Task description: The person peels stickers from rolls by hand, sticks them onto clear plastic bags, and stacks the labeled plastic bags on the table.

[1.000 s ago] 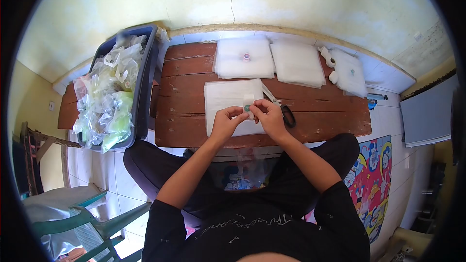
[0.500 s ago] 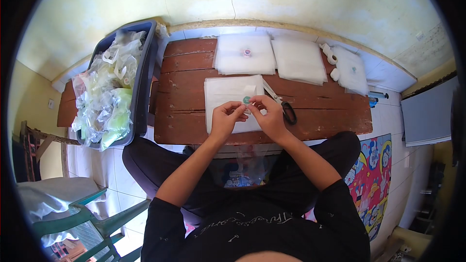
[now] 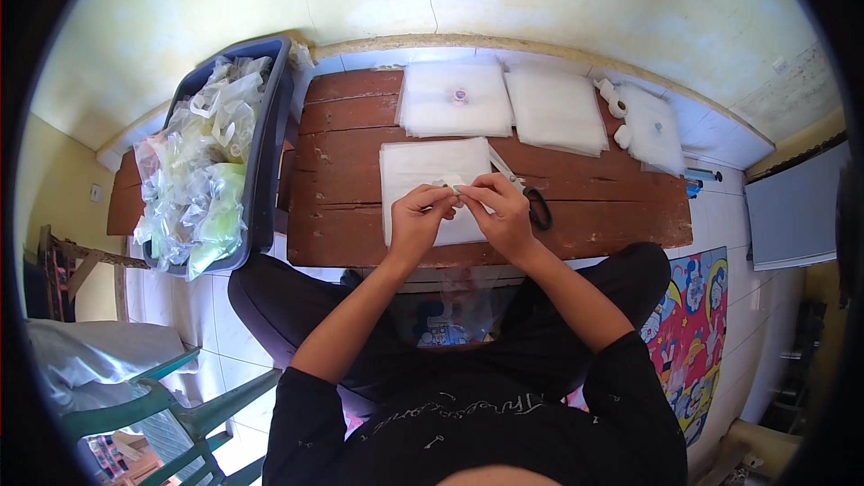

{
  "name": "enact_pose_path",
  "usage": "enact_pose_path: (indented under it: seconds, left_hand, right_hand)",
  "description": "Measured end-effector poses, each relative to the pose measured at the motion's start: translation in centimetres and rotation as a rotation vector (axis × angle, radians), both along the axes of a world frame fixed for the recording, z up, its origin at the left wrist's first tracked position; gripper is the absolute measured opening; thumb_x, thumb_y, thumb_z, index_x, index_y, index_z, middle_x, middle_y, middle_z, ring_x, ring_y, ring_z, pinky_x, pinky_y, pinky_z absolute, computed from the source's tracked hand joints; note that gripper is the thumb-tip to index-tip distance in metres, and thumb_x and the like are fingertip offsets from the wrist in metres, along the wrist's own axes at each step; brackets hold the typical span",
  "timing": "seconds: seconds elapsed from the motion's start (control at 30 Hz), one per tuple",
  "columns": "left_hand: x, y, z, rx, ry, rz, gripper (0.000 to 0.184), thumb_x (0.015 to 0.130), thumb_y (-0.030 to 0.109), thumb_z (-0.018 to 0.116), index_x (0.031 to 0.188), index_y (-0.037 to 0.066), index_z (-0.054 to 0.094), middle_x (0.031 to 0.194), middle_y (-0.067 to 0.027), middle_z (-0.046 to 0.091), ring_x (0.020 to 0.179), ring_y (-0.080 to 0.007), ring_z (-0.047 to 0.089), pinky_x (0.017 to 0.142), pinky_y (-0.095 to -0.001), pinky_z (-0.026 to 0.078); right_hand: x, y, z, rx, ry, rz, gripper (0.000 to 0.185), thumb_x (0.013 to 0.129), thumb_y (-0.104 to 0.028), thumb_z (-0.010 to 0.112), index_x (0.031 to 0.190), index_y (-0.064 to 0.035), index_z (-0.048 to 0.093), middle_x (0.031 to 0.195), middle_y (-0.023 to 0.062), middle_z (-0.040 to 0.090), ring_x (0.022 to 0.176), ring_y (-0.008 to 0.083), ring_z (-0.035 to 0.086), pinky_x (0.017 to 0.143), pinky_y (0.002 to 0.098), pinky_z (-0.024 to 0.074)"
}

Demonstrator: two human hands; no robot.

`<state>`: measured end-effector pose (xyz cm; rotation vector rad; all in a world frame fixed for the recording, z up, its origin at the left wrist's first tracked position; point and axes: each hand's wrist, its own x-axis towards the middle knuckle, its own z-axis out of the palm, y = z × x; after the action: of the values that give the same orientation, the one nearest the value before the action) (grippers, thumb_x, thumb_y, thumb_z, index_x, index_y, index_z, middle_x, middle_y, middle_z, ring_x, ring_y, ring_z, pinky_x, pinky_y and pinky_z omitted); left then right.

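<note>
My left hand (image 3: 421, 218) and my right hand (image 3: 499, 216) meet fingertip to fingertip over the near stack of white sheets (image 3: 423, 162). Between their pinched fingers is a small green-and-white sticker (image 3: 457, 190), mostly covered by the fingertips. Scissors (image 3: 536, 207) with black handles lie on the brown wooden table (image 3: 342, 171), just right of the stack, their blades partly behind my right hand.
Farther back lie a stack with a round label (image 3: 450, 112), another stack (image 3: 556, 117) and a smaller one (image 3: 655, 139), with white rolls (image 3: 616, 106) beside it. A dark bin (image 3: 261, 162) of plastic bags stands left; a green chair (image 3: 193, 409) is lower left.
The green sticker, flat and visible earlier, is now mostly hidden as my fingertips close together around it. The white strip above it no longer shows clearly.
</note>
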<state>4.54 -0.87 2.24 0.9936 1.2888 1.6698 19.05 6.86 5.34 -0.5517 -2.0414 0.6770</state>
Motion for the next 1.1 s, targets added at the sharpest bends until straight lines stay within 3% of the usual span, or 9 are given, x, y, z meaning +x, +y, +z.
enact_pose_path:
  seconds: [0.13,0.23,0.33,0.47,0.6,0.67,0.8,0.93,1.1]
  left_hand:
    - [-0.1,0.0,1.3,0.028,0.073,0.038,0.01,0.087,-0.001,0.067,0.096,-0.002,0.07,0.086,-0.0056,0.067,0.072,-0.0113,0.063,0.063,-0.0227,0.051]
    - [-0.8,-0.1,2.0,-0.017,0.275,0.104,0.01,0.087,-0.001,0.067,0.096,-0.001,0.07,0.086,-0.0061,0.067,0.07,-0.0102,0.062,0.062,-0.0222,0.049]
    - [-2.2,0.1,2.5,0.005,0.475,0.284,0.009,0.085,0.0,0.068,0.093,0.0,0.071,0.084,-0.0096,0.067,0.069,-0.014,0.065,0.062,-0.0259,0.051]
    - [-4.2,0.3,2.0,-0.027,0.513,0.373,0.011,0.083,0.002,0.07,0.095,0.001,0.071,0.083,-0.0099,0.067,0.069,-0.0154,0.066,0.062,-0.0269,0.051]
    - [-4.5,0.0,2.3,-0.028,0.549,0.354,0.012,0.084,0.0,0.069,0.096,0.0,0.07,0.085,-0.0086,0.068,0.07,-0.0115,0.064,0.063,-0.0251,0.05]
    - [-5.3,0.2,2.2,0.014,0.677,0.383,0.012,0.083,-0.001,0.066,0.095,0.001,0.069,0.09,-0.0142,0.067,0.076,-0.0266,0.068,0.066,-0.0336,0.054]
    - [-10.2,0.3,0.6,-0.132,0.991,0.559,0.019,0.083,0.002,0.065,0.101,0.001,0.067,0.099,-0.0176,0.066,0.085,-0.0343,0.066,0.075,-0.0384,0.054]
    - [-12.4,-0.1,-1.3,-0.383,1.065,0.579,0.028,0.081,0.009,0.068,0.109,0.003,0.064,0.104,-0.0165,0.067,0.088,-0.0367,0.064,0.082,-0.0458,0.051]
    - [-12.3,0.0,-1.8,-0.537,1.21,0.569,0.034,0.082,0.013,0.068,0.114,0.005,0.06,0.104,-0.0155,0.066,0.099,-0.0352,0.061,0.087,-0.0452,0.048]
  right_hand:
    - [0.2,0.0,0.4,0.002,0.012,-0.034,0.018,0.078,-0.001,0.073,0.096,-0.0037,0.071,0.082,0.0099,0.065,0.07,0.0224,0.064,0.06,0.0305,0.0501]
    - [0.2,0.0,0.4,-0.04,0.065,-0.045,0.014,0.079,-0.001,0.073,0.093,-0.0022,0.071,0.081,0.011,0.069,0.069,0.0216,0.067,0.06,0.0297,0.0513]
    - [0.0,0.0,-0.1,-0.121,0.128,-0.066,0.011,0.08,-0.001,0.073,0.09,-0.0008,0.07,0.082,0.0125,0.071,0.071,0.0213,0.07,0.062,0.0283,0.0531]
    - [-1.3,-0.2,-0.5,-0.168,0.13,-0.072,0.012,0.081,-0.002,0.073,0.093,0.0,0.07,0.083,0.0124,0.072,0.075,0.0196,0.072,0.065,0.0264,0.0547]
    - [-3.7,-0.8,-0.9,-0.45,0.168,-0.016,0.015,0.082,0.001,0.07,0.097,0.0028,0.069,0.088,0.0122,0.072,0.082,0.0188,0.072,0.073,0.0263,0.0565]
    - [-4.4,-0.8,-1.7,-0.52,0.19,0.032,0.017,0.082,0.003,0.068,0.099,0.0037,0.069,0.091,0.0126,0.072,0.085,0.0189,0.071,0.076,0.0266,0.0568]
    - [-4.0,-0.7,-2.2,-0.542,0.151,0.155,0.027,0.084,0.006,0.063,0.11,0.0036,0.063,0.106,0.0156,0.068,0.099,0.0212,0.068,0.082,0.0291,0.0566]
    - [-3.2,-1.1,-2.0,-0.601,0.055,0.17,0.034,0.085,0.006,0.059,0.118,0.0021,0.053,0.115,0.017,0.064,0.109,0.0237,0.065,0.084,0.0317,0.0566]
    - [-2.4,-1.2,-2.2,-0.566,0.022,0.185,0.036,0.085,0.005,0.059,0.119,0.0003,0.049,0.117,0.0168,0.063,0.114,0.0251,0.062,0.084,0.0324,0.0566]
